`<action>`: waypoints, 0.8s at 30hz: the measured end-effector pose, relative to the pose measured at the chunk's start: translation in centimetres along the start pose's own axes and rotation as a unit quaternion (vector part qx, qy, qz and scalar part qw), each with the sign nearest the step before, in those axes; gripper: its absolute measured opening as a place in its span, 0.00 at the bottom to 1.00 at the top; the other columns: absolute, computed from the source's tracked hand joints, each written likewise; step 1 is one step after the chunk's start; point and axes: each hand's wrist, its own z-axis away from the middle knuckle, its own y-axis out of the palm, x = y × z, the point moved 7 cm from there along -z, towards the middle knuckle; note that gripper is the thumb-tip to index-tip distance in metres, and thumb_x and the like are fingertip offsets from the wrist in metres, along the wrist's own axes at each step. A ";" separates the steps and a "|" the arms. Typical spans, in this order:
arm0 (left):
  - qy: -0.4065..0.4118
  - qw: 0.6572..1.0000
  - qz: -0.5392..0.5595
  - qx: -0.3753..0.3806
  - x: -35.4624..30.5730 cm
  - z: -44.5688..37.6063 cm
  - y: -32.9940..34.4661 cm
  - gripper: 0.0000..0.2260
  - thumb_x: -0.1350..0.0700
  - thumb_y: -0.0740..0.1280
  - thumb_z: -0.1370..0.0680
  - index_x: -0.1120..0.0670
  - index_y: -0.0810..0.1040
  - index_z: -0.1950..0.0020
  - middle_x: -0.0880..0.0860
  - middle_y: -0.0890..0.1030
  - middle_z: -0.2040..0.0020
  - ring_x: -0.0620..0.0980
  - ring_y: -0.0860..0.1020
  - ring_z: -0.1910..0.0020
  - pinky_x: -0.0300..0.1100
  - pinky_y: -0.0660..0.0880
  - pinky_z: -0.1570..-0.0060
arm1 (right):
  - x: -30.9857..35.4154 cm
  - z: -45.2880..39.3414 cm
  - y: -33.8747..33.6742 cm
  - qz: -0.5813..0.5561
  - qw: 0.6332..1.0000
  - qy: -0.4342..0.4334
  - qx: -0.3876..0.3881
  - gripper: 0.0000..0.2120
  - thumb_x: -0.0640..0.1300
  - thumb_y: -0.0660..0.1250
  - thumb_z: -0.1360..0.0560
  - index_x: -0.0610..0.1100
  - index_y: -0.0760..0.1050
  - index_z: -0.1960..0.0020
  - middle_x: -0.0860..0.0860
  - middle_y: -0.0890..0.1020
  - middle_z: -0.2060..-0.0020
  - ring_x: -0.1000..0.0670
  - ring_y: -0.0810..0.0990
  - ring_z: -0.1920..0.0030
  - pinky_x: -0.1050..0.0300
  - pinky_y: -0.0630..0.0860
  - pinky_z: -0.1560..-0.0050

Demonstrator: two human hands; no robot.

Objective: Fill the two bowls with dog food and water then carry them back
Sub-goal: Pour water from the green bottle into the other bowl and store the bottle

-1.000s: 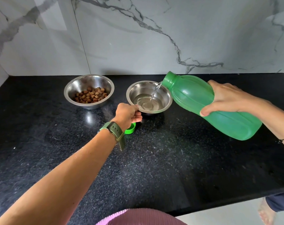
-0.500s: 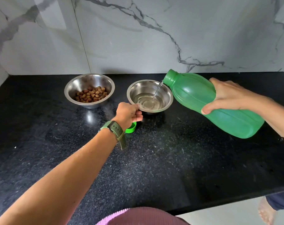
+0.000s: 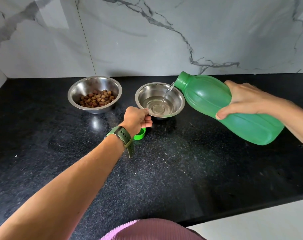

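Two steel bowls stand near the back of the black counter. The left bowl (image 3: 81,89) holds brown dog kibble. The right bowl (image 3: 147,94) has shallow water in it. My left hand (image 3: 137,118) pinches the right bowl's near-left rim. My right hand (image 3: 246,99) grips a green plastic bottle (image 3: 216,103), tilted with its open neck over the bowl's right rim. A thin stream of water runs from the neck into the bowl.
The bottle's green cap (image 3: 140,135) lies on the counter just under my left wrist. A marble wall rises behind the bowls. The black counter (image 3: 182,170) ends at a front edge near my body, lower right.
The bottle's neck has stayed over the bowl and the stream keeps running; the water level in the right bowl has risen a little. My left hand keeps its hold on the rim.
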 end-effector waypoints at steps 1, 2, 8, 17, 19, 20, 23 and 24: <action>0.000 1.000 0.000 0.000 0.0 0.0 0.0 0.11 0.61 0.63 0.20 0.60 0.71 0.62 0.56 0.73 0.68 0.50 0.73 0.71 0.35 0.75 0.82 | 0.0 0.0 0.0 0.001 1.000 0.000 0.001 0.32 0.55 0.78 0.44 0.45 0.68 0.48 0.49 0.77 0.57 0.47 0.77 0.59 0.50 0.77 0.58; 0.000 1.000 0.001 0.000 0.0 0.0 0.0 0.11 0.61 0.63 0.20 0.60 0.71 0.62 0.56 0.73 0.68 0.50 0.73 0.71 0.35 0.74 0.83 | -0.1 0.0 0.0 0.002 1.000 0.001 0.001 0.32 0.55 0.78 0.44 0.45 0.67 0.48 0.49 0.77 0.57 0.47 0.77 0.60 0.50 0.77 0.59; 0.003 1.000 0.001 0.002 0.1 -0.1 0.0 0.08 0.61 0.63 0.20 0.61 0.71 0.59 0.56 0.73 0.68 0.51 0.73 0.72 0.35 0.73 0.83 | -0.2 0.0 -0.2 -0.003 1.000 0.004 0.000 0.32 0.54 0.78 0.44 0.45 0.67 0.47 0.51 0.76 0.58 0.49 0.77 0.60 0.54 0.74 0.63; 0.001 1.000 0.001 0.004 0.1 -0.1 0.0 0.10 0.61 0.64 0.20 0.60 0.72 0.62 0.56 0.72 0.68 0.50 0.73 0.72 0.35 0.74 0.83 | -0.2 0.2 -0.6 0.003 1.000 0.010 -0.002 0.32 0.54 0.78 0.44 0.45 0.67 0.47 0.51 0.76 0.58 0.49 0.76 0.60 0.54 0.73 0.63; 0.003 1.000 0.000 0.005 0.1 -0.2 0.0 0.11 0.61 0.63 0.20 0.60 0.72 0.62 0.56 0.72 0.68 0.50 0.73 0.72 0.35 0.74 0.83 | -0.1 0.3 -0.6 0.002 1.000 0.011 -0.001 0.32 0.54 0.78 0.44 0.45 0.67 0.47 0.51 0.76 0.58 0.49 0.77 0.60 0.54 0.73 0.63; 0.003 1.000 -0.002 0.005 0.1 -0.2 0.0 0.11 0.61 0.63 0.20 0.60 0.72 0.62 0.56 0.72 0.68 0.50 0.73 0.72 0.35 0.74 0.83 | 0.0 0.3 -0.6 0.002 1.000 0.011 -0.001 0.32 0.54 0.78 0.44 0.45 0.67 0.47 0.51 0.76 0.59 0.50 0.77 0.60 0.54 0.73 0.63; 0.003 1.000 -0.006 0.005 0.1 -0.2 -0.1 0.11 0.61 0.63 0.20 0.60 0.72 0.62 0.56 0.73 0.68 0.50 0.73 0.72 0.35 0.74 0.83 | 0.1 0.3 -0.7 0.001 1.000 0.011 -0.003 0.32 0.54 0.78 0.44 0.45 0.67 0.47 0.51 0.76 0.58 0.49 0.77 0.60 0.54 0.74 0.62; 0.003 1.000 -0.007 0.005 0.1 -0.3 -0.1 0.10 0.61 0.63 0.20 0.60 0.72 0.62 0.56 0.73 0.68 0.50 0.73 0.72 0.35 0.74 0.83 | 0.1 0.3 -0.7 0.001 1.000 0.012 -0.003 0.32 0.54 0.78 0.44 0.45 0.67 0.47 0.51 0.76 0.58 0.49 0.77 0.60 0.53 0.74 0.62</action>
